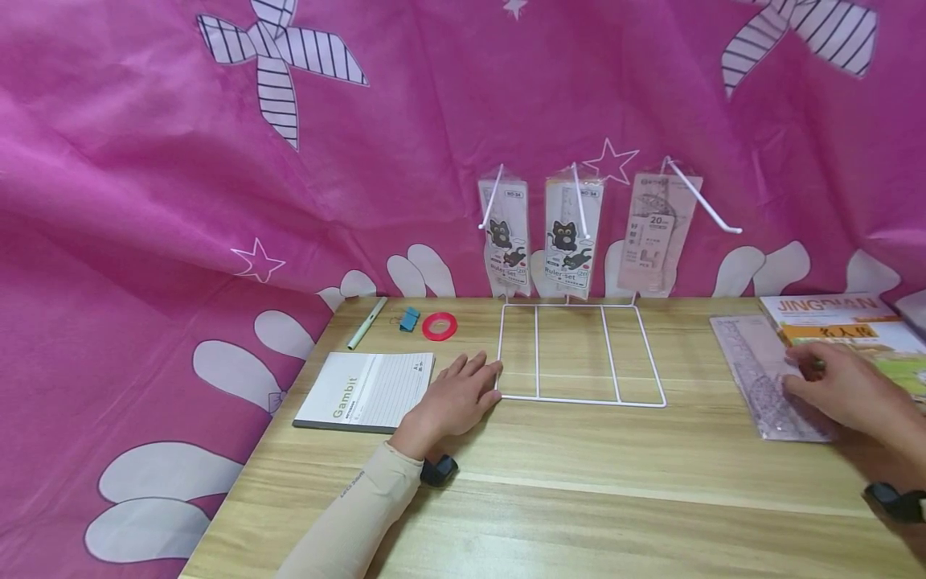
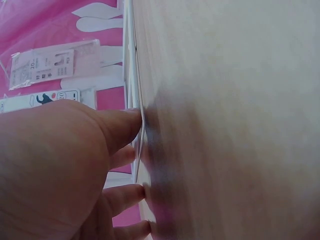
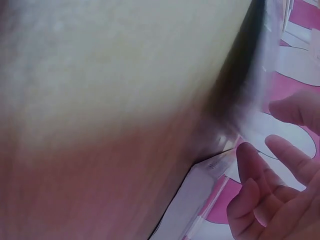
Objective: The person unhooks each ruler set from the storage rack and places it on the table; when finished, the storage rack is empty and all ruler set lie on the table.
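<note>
A white wire rack has its base on the wooden table and its hooks at the back. Two cat-printed ruler set packets and one pink ruler packet hang from those hooks. My left hand rests at the base's front left corner; its thumb touches the wire and its fingers lie loosely spread. On the right, my right hand is over another clear pinkish ruler packet, thumb and index finger apart. Whether its fingertips touch the packet, I cannot tell; the packet is blurred in the right wrist view.
A notebook lies left of my left hand. Behind it are a pale green pen, a blue binder clip and a red tape ring. Books lie at the far right, beside the packet. A pink curtain hangs behind the table.
</note>
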Available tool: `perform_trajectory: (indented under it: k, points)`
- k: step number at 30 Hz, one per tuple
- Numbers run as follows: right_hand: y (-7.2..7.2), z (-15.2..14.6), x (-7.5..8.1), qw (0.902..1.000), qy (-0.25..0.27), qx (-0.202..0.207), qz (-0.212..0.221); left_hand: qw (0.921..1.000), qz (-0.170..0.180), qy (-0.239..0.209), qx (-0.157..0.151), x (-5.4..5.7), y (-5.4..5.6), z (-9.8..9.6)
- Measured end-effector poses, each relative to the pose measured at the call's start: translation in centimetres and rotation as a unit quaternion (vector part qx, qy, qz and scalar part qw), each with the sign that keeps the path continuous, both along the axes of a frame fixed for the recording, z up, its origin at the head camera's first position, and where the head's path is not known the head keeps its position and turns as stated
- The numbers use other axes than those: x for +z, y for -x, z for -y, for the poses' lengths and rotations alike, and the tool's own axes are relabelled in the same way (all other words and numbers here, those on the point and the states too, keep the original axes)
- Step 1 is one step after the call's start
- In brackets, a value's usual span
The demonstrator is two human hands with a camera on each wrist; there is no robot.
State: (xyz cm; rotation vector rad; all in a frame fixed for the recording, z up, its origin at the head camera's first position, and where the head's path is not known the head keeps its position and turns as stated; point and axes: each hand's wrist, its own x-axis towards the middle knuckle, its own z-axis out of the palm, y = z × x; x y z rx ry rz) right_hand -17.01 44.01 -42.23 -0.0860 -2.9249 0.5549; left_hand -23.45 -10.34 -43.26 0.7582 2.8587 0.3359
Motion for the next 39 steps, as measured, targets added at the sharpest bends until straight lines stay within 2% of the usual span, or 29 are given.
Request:
perform_trajectory:
  k: [10,15,20,23,26,32,35,39]
  points:
    - [-0.3,0.5,0.2,0.9998,0.002,-0.015,-0.017,1.0000,-0.003,0.002,-0.001,0.0,0.0,0.0]
    - [-0.5,1.5,0.6,0.9995,0.018,-0.025,-0.002,1.0000,-0.003,-0.001,-0.001,0.1,-0.1,0.0]
    - [-0.9,2.4,0.9,0.9996,0.020,-0.018,-0.003,1.0000,-0.001,-0.002,0.001,0.1,-0.1,0.0]
    - [-1.0,3.2,1.1,0.9991,0.037,-0.002,-0.021,1.0000,-0.001,-0.001,0.002,0.1,-0.1,0.0]
    - [-0.8,4.3,1.1,0.9955,0.062,0.028,-0.066,1.0000,-0.001,0.001,0.003,0.1,0.0,0.0]
    - [0.2,6.5,1.3,0.9772,0.104,0.088,-0.163,1.0000,-0.003,0.004,0.003,0.0,0.0,0.1]
    - [0.8,7.0,1.4,0.9717,0.110,0.107,-0.180,1.0000,-0.004,0.003,0.002,-0.1,0.0,0.1]
    - [1.6,7.5,1.5,0.9732,0.096,0.108,-0.179,1.0000,-0.004,0.005,0.000,0.0,0.0,-0.1]
